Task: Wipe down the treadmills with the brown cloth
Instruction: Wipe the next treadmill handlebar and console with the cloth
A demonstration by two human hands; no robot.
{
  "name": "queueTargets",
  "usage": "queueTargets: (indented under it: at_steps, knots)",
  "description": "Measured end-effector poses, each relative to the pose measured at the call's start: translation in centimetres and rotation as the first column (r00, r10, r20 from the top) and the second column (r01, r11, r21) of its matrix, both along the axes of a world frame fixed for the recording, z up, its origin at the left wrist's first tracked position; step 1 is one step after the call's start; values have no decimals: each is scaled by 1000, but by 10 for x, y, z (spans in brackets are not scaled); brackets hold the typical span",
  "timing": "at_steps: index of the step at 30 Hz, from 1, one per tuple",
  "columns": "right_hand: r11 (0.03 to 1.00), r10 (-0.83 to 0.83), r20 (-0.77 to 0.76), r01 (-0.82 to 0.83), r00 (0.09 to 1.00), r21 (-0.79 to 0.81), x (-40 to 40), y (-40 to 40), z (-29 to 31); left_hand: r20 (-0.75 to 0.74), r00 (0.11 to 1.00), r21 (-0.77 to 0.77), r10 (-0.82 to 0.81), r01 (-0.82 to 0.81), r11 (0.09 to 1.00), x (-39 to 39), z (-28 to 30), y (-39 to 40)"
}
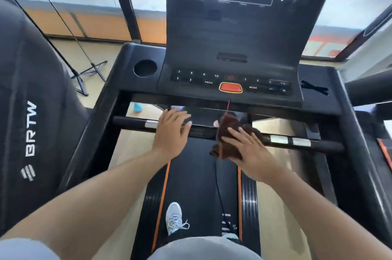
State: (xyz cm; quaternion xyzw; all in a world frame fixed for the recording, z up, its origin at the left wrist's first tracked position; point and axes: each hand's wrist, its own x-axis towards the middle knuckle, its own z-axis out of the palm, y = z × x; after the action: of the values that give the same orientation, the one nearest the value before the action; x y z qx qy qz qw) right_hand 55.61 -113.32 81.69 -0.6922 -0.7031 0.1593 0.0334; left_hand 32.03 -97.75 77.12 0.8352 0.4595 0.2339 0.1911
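Wiping the treadmill's crossbar (297,142) with the brown cloth (228,132).

Right hand (247,148) flat, fingers straight, pressing the cloth onto the bar; left hand (172,130) open, resting on the same bar just to the left. Best to keep the palm flat, fold cloth over the bar's far side, sweep outward toward the silver sensor plates (290,140). Free bar to the right; console (231,83) edge and red cord (228,105) close above, belt (201,185) below.

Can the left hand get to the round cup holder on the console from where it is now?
Probably yes. The left hand rests on the crossbar, and nothing shows between it and the cup holder up-left.
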Motion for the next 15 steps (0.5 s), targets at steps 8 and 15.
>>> queueTargets:
  at_steps: [8, 15]
  knots:
    - [992, -11, -139, 28, 990, 121, 31, -37, -33, 93, 996, -48, -16, 21, 999, 82, 24, -53]
    - [873, -445, -732, 434, 515, -225, 59, -62, -7, -72, 992, -221, 104, -118, 968, 131, 23, -86]
